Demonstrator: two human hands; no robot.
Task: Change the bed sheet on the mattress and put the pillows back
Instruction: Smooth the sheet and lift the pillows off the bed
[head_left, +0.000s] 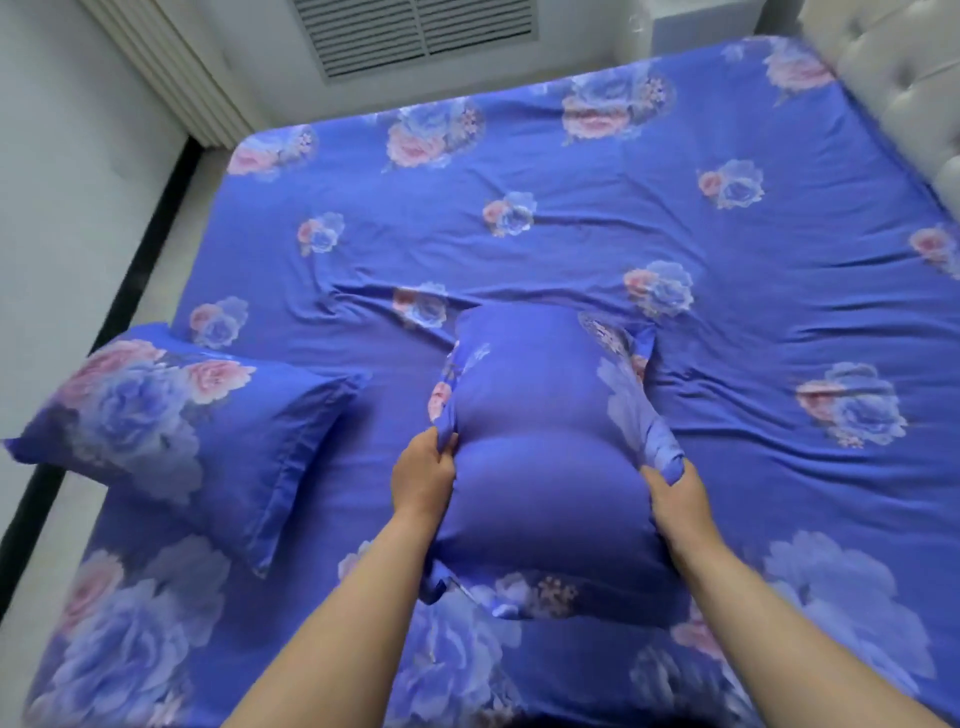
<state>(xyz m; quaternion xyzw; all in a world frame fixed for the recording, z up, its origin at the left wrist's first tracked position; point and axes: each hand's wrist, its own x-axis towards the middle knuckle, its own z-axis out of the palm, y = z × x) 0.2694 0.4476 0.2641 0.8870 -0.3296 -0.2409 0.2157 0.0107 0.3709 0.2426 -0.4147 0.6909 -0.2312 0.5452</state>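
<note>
a white wall (67, 156) runs along the left side, meeting a pale floor (171, 228) with a dark strip (137, 270) laid along its foot. at the far left hangs a pale pleated curtain (171, 67). in the far wall, a slatted vent grille (415, 31) sits behind the bed. at the far right stands a padded, buttoned headboard (893, 78) in off-white, and just left of it a pale grey box-like piece (696, 31), too blurred to tell. the light is soft and even.
</note>
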